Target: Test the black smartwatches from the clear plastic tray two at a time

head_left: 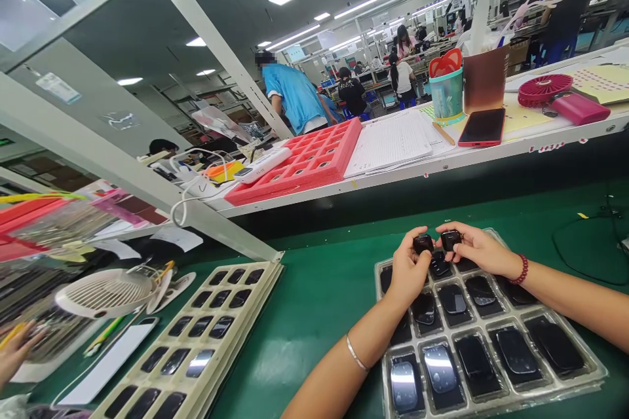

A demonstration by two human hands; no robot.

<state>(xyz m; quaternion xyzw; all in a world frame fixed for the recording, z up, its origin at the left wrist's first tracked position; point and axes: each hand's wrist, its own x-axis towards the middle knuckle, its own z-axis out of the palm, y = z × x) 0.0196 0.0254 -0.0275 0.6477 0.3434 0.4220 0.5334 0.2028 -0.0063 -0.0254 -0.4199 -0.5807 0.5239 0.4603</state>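
Note:
Above a clear plastic tray (484,326), both of my hands are raised close together. My left hand (409,270) pinches a small black rounded-square watch case (423,244) between thumb and fingers. A similar black watch case (451,240) is gripped by my right hand (479,249), thumb towards me. Between and just below them, another dark rounded-square piece (439,264) lies in the tray. Glossy black watch-sized pieces (474,360) fill the visible pockets nearer to me. My fingers cover part of the far tray row.
On the green table (304,314), stacked cream trays (216,327) of black pieces stand left. A white fan (105,291) and a person's hand (17,347) are farther left. The shelf carries a red foam tray (314,157), papers (393,143), a phone (483,127) and a cup (446,95).

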